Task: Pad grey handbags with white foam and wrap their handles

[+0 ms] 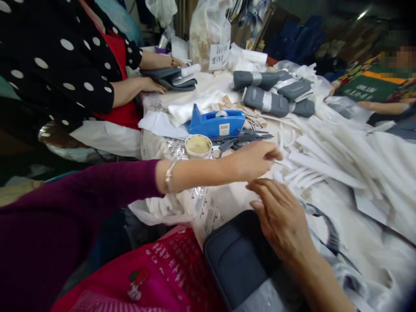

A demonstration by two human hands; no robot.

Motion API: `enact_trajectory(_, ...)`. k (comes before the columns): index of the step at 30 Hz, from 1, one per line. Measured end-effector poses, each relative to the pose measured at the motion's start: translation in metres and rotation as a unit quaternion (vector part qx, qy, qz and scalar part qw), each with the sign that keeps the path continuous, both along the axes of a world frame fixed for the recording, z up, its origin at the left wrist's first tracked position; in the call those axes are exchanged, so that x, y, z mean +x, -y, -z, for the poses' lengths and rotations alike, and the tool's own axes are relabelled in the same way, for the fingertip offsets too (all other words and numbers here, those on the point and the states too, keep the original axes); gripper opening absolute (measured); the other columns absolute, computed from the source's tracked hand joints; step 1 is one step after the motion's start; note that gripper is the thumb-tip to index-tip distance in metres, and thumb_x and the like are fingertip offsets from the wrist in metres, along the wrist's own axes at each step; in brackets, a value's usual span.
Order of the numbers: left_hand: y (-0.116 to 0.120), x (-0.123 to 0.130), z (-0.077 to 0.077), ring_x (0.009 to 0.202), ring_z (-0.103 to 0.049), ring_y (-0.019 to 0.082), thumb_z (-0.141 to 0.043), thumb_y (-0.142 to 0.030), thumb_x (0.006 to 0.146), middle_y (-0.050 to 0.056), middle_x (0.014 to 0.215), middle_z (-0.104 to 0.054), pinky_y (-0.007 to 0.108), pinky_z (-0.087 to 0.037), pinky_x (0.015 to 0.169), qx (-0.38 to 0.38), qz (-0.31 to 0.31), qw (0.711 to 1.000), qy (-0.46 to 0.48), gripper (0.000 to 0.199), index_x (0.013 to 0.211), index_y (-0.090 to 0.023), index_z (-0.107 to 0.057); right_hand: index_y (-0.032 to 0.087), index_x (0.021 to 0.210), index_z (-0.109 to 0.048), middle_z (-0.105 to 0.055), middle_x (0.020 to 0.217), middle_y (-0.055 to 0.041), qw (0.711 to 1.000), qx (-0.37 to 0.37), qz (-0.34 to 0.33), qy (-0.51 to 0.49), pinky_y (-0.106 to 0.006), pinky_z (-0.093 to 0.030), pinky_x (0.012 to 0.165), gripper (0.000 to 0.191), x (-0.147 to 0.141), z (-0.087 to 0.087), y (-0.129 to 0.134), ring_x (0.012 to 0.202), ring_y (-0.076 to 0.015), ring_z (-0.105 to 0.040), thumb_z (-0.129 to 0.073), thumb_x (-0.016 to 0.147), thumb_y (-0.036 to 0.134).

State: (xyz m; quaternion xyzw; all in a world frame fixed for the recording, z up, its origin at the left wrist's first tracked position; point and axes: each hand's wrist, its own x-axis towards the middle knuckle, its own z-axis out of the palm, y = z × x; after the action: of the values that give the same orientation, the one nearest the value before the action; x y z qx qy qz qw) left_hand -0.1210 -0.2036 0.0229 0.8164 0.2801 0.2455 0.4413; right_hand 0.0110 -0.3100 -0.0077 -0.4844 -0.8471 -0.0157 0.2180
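Observation:
My left hand (253, 161), with a metal bracelet on the wrist and a maroon sleeve (81, 195) behind it, reaches over the table. Its fingertips come together beside a heap of white fabric strips (318, 167), and I cannot tell whether they pinch a thin strip. My right hand (279, 216) hangs just below it with curved, parted fingers, holding nothing. Under that hand lies a dark grey padded pouch (237, 255). A blue tape dispenser (216, 122) and a round tub of yellowish paste (198, 145) stand beyond my left forearm.
Across the table, a co-worker in a black polka-dot top (65, 56) rests both hands on grey fabric (169, 78). Grey padded pieces (266, 102) lie at the back, near a labelled plastic sack (209, 37). Another person (373, 84) sits at the right. A pink printed apron (152, 273) fills the lower edge.

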Motion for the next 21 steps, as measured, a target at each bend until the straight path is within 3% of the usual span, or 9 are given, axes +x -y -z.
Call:
enact_trajectory(2, 0.025, -0.036, 0.022, 0.090, -0.059, 0.016, -0.049, -0.007, 0.079, 0.009, 0.099, -0.062, 0.031, -0.051, 0.082, -0.081, -0.030, 0.996, -0.022, 0.025, 0.104, -0.007, -0.056, 0.019, 0.084, -0.058, -0.064, 0.083, -0.0076, 0.990, -0.119, -0.026, 0.068, -0.035, -0.041, 0.081, 0.033, -0.005, 0.006, -0.007, 0.082, -0.0194, -0.057, -0.033, 0.099, 0.034)
enact_trajectory(4, 0.058, -0.066, 0.047, 0.083, -0.060, 0.017, -0.057, -0.013, 0.076, 0.007, 0.094, -0.063, 0.032, -0.052, 0.075, -0.192, -0.024, 0.980, -0.038, 0.029, 0.105, -0.010, -0.053, 0.020, 0.074, -0.056, -0.061, 0.072, -0.0040, 0.976, -0.190, -0.029, 0.105, -0.036, -0.038, 0.084, 0.043, -0.007, 0.012, -0.009, 0.073, -0.0173, -0.057, -0.027, 0.100, 0.037)
enact_trajectory(6, 0.088, -0.084, 0.066, 0.081, -0.060, 0.016, -0.059, -0.015, 0.074, 0.006, 0.094, -0.063, 0.031, -0.052, 0.073, -0.298, -0.017, 0.954, -0.014, 0.036, 0.109, -0.013, -0.050, 0.021, 0.071, -0.055, -0.058, 0.068, -0.0021, 0.970, -0.216, -0.024, 0.111, -0.037, -0.034, 0.089, 0.047, -0.005, 0.015, -0.008, 0.069, -0.0167, -0.055, -0.024, 0.100, 0.039)
enact_trajectory(9, 0.112, -0.090, 0.076, 0.095, -0.059, 0.018, -0.063, -0.014, 0.072, 0.005, 0.105, -0.061, 0.033, -0.050, 0.083, -0.373, -0.020, 0.927, 0.036, 0.044, 0.113, -0.018, -0.049, 0.021, 0.068, -0.054, -0.054, 0.067, -0.0020, 0.971, -0.220, -0.015, 0.095, -0.036, -0.033, 0.083, 0.048, -0.003, 0.014, -0.006, 0.070, -0.0176, -0.051, -0.024, 0.100, 0.041)
enact_trajectory(14, 0.110, -0.085, 0.070, 0.106, -0.052, 0.023, -0.072, -0.017, 0.069, 0.006, 0.115, -0.056, 0.039, -0.045, 0.093, -0.352, -0.041, 0.935, 0.001, 0.050, 0.114, -0.020, -0.050, 0.021, 0.067, -0.051, -0.053, 0.072, -0.0034, 0.979, -0.197, -0.004, 0.060, -0.034, -0.031, 0.074, 0.044, -0.003, 0.007, -0.004, 0.071, -0.0175, -0.046, -0.027, 0.100, 0.036)
enact_trajectory(21, 0.102, -0.074, 0.074, 0.113, -0.043, 0.025, -0.082, -0.030, 0.061, 0.008, 0.117, -0.048, 0.042, -0.040, 0.100, -0.257, 0.010, 0.966, -0.001, 0.060, 0.112, -0.017, -0.052, 0.020, 0.076, -0.056, -0.052, 0.072, -0.0038, 0.986, -0.161, -0.007, 0.044, -0.035, -0.032, 0.073, 0.033, 0.000, -0.001, 0.001, 0.071, -0.0177, -0.046, -0.031, 0.098, 0.024)
